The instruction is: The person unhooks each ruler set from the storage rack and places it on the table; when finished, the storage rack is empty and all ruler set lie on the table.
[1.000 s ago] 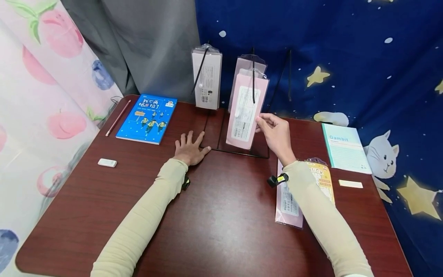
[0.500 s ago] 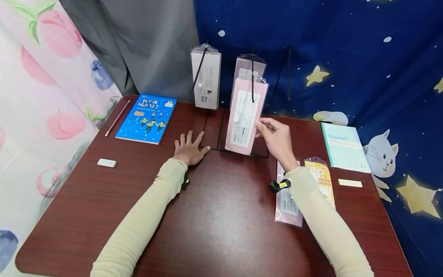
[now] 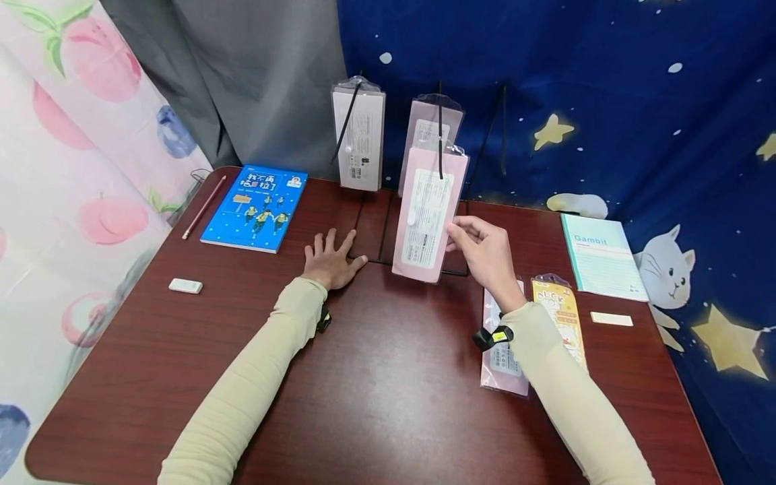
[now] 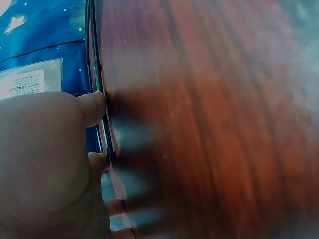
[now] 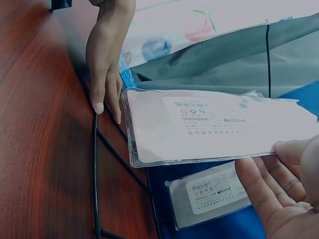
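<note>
R hand [image 3: 485,252] pinches pink pack [image 3: 427,215] on rack's [image 3: 370,225] mid hook — not off yet | L hand [image 3: 330,259] flat, fingers spread, pins rack base | 2 packs hung behind, 2 flat on table [image 3: 388,377] right of rack

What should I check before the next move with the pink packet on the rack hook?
1. Right hand pinches the pink packet at its edge: ok.
2. Packet's top hole sits on the middle hook: cannot tell, the hook crosses its top.
3. Left hand presses flat on the rack base: ok.
4. Second pink packet hangs behind it: ok.
5. White packet hangs apart on the left hook: ok.
6. Packets lying on the table under the right forearm: cannot tell if clear.
</note>
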A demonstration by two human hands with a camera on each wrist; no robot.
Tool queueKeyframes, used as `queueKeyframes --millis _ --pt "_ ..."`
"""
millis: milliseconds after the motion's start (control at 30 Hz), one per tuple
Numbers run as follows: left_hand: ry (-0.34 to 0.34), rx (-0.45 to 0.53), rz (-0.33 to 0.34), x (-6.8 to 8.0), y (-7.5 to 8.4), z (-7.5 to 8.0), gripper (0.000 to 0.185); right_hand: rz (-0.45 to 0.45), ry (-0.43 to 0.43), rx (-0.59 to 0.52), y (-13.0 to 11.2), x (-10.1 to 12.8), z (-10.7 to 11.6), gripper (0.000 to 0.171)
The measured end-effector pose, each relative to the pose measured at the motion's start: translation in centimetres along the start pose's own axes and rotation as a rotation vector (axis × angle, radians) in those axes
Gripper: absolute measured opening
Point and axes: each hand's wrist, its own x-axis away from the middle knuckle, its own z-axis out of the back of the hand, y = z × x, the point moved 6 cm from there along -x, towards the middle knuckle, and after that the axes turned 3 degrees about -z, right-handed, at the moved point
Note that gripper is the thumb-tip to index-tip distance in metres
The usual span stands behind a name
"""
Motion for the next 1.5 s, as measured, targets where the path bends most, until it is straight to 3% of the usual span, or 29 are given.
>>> queueKeyframes --millis 200,433,700,933,1500 --pt "-0.008 -0.013 0.001 -0.7 -0.4 -0.5 0.072 -0.003 -0.013 0.017 -0.1 0.7 0.0 0.031" --pt "0.001 -0.019 -0.004 -0.1 -0.1 -0.1 0.073 -0.015 -0.022 0.012 -0.3 1.5 0.1 0.030" --pt "-0.015 -0.030 0.005 -1.0 -0.6 -0.7 0.073 -0.032 -0.034 0.009 -0.4 2.7 0.2 0.029" --pt "-0.013 -0.029 0.001 -1.4 -1.0 -0.8 0.074 -0.040 -0.054 -0.042 -0.5 3.7 0.2 0.027" --pt "-0.032 -0.025 0.006 -1.9 -1.1 -1.2 0.076 -0.030 -0.082 0.034 -1.0 5.9 0.7 0.023"
